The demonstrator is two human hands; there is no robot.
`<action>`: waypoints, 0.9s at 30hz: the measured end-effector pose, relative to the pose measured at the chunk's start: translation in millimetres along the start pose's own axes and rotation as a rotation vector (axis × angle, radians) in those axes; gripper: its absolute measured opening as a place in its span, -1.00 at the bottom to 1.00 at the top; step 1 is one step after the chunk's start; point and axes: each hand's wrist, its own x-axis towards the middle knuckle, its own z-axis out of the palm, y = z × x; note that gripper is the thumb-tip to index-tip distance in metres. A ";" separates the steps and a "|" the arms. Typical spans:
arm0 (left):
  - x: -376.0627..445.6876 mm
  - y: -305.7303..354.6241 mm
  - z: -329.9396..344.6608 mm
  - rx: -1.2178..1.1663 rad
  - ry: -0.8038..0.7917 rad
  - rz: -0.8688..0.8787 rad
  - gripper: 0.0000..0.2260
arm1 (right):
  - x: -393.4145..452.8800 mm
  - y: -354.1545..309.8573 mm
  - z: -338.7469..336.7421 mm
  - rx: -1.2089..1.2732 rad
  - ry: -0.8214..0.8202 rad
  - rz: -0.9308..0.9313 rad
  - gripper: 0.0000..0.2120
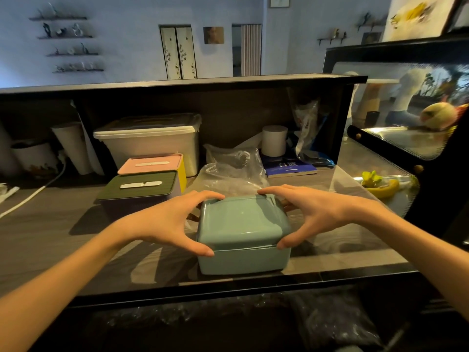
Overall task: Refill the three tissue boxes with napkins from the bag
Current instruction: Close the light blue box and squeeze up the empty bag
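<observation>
A teal tissue box (242,233) stands near the front edge of the counter (50,232). My left hand (167,222) grips its left side, thumb at the near corner and fingers at the far corner. My right hand (312,212) grips the right side the same way. Behind it on the left sit a green-lidded tissue box (139,188) and a pink-lidded one (152,163), both with white slots on top. A crumpled clear plastic bag (231,168) lies just behind the teal box; what it holds cannot be made out.
A white lidded storage bin (149,138) stands behind the boxes under a dark shelf (177,83). A blue book (289,167) and a white roll (274,141) sit at the back right. A glass display case (396,148) rises on the right, and a white cable (33,194) trails at left.
</observation>
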 end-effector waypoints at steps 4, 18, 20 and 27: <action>1.3 -0.3 -1.5 -0.007 -0.003 -0.002 -0.09 | -0.3 -4.7 1.0 -0.051 0.005 0.010 0.08; 0.3 -1.8 -3.2 0.016 -0.001 -0.001 -0.07 | -7.6 -8.9 3.0 -0.006 0.017 0.038 0.10; 0.6 -1.3 -3.1 0.024 -0.009 -0.004 -0.08 | -7.4 -9.6 2.2 -0.008 0.004 0.055 0.09; 2.2 -3.2 -2.8 0.024 -0.030 0.001 -0.07 | -3.5 -7.1 2.4 -0.095 -0.014 0.056 0.05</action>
